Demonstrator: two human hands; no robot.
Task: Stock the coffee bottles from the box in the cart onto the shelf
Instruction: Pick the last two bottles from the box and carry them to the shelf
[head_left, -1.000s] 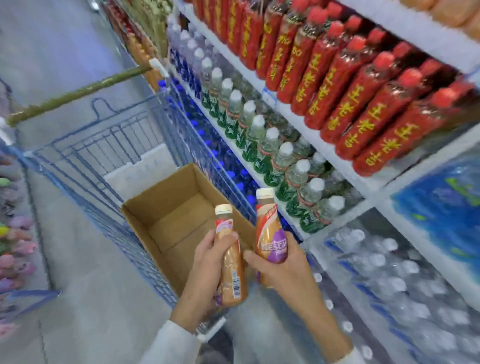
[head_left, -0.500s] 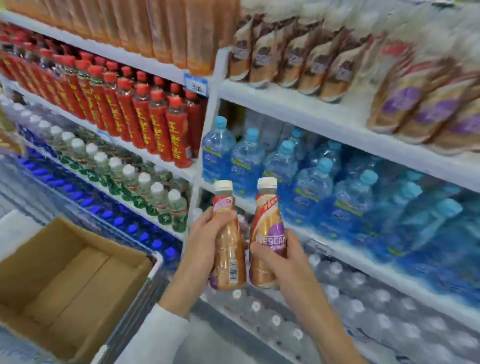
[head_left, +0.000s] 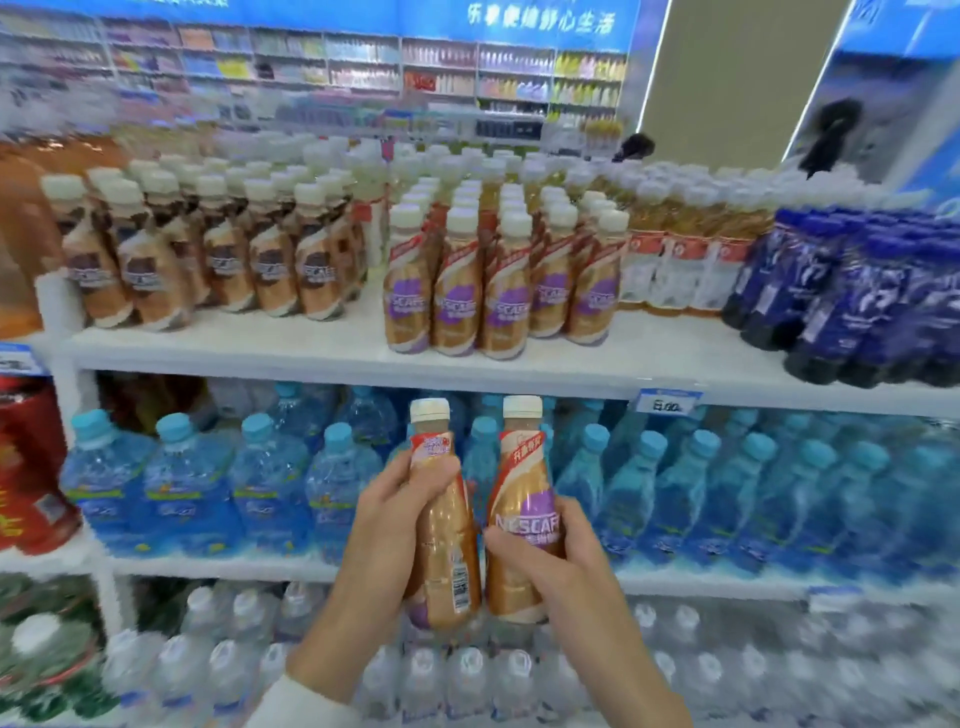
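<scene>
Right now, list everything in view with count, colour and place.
held coffee bottles: two, gold-brown, cream caps, upright, centre foreground
purple-label coffee bottles: rows, five in front, top shelf centre
dark-label coffee bottles: many, brown, top shelf left
yellow drink bottles: many, top shelf, right of centre
navy bottles: many, top shelf far right
blue-capped water bottles: many, middle shelf
white-capped water bottles: many, clear, beneath middle shelf
price tag: one, blue-white, top shelf edge
left hand: grips one held bottle
right hand: grips the other
</scene>
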